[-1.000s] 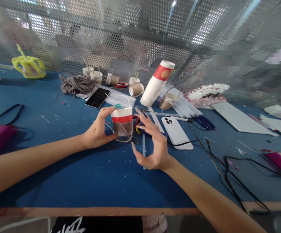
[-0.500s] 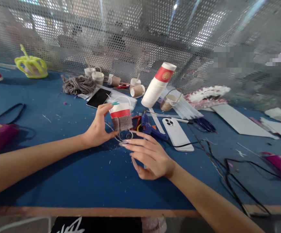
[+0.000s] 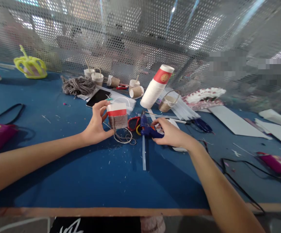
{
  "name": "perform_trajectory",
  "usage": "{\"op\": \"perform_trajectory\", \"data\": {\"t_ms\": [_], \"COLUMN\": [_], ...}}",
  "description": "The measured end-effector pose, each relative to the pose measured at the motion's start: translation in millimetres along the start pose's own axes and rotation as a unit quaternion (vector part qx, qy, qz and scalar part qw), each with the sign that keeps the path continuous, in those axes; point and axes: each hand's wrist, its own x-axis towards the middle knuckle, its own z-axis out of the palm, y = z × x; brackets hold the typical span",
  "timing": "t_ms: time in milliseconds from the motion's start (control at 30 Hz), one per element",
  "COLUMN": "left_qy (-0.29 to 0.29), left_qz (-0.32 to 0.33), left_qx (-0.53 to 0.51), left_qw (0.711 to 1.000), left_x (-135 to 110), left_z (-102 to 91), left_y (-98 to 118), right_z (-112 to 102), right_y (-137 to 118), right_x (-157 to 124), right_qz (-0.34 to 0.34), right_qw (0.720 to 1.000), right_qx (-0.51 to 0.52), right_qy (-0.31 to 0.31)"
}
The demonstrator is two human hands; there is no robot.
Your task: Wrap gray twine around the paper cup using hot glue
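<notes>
My left hand [image 3: 97,124] is closed round a paper cup [image 3: 116,115] with a red band, its lower half wrapped in grey-brown yarn. A loose tail of the yarn [image 3: 123,137] coils on the blue table under the cup. My right hand [image 3: 169,133] lies to the right of the cup, its fingers closed on the handle of a blue glue gun [image 3: 148,129] that rests on the table. A clear glue stick [image 3: 144,153] sticks out of the gun toward me. Red-handled scissors [image 3: 132,123] lie between cup and gun.
A tilted stack of paper cups [image 3: 156,87] stands behind, with a yarn bundle [image 3: 78,85], a black phone [image 3: 98,97], several small yarn-wrapped cups and a white phone partly under my right hand. Black cables [image 3: 230,165] run at the right. Pink objects lie at both table ends. A perforated metal screen backs the table.
My right hand moved away from the cup, dropped to the table and closed on the blue glue gun. My left hand kept the cup, now slightly lower.
</notes>
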Motion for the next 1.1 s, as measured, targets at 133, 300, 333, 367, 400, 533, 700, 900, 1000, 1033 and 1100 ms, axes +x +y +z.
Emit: {"op": "perform_trajectory", "data": {"t_ms": [133,300,333,367,400,533,700,900,1000,1033,1100], "left_qy": [-0.025,-0.031,-0.029,-0.027,-0.028,-0.033,-0.031,-0.051,-0.06,-0.064,-0.073], "left_qz": [-0.021,-0.067,-0.067,-0.06,-0.048,0.002,0.017,0.036,0.049,0.058,0.082], "left_qx": [-0.024,-0.026,-0.022,-0.019,-0.017,0.015,0.061,0.09,0.104,0.108,0.114], "left_qw": [0.999,0.997,0.997,0.998,0.998,0.999,0.998,0.994,0.992,0.99,0.987], "left_x": [0,-2,-3,-2,-2,-1,0,0,1,1,2], "left_z": [-1.4,-3.0,-3.1,-3.0,-2.9,-2.7,-4.6,-5.2,-4.8,-4.8,-4.7], "left_y": [2,-4,-5,-6,-7,-8,-7,-5,-5,-4,-3], "right_z": [17,15,12,8,5,-4,-1,15,21,21,22], "right_y": [-9,-16,-17,-18,-20,-29,-48,-60,-62,-63,-65], "right_x": [3,6,6,5,3,-6,-12,-9,-9,-10,-11], "right_qz": [0.005,0.026,0.027,0.028,0.032,0.054,0.047,0.083,0.087,0.086,0.084], "right_qw": [0.997,0.995,0.995,0.993,0.991,0.97,0.898,0.908,0.917,0.919,0.92], "right_qx": [-0.065,-0.068,-0.061,-0.05,-0.035,0.168,0.427,0.409,0.389,0.385,0.381], "right_qy": [0.035,0.063,0.081,0.103,0.125,0.164,0.094,0.04,0.02,0.019,0.019]}}
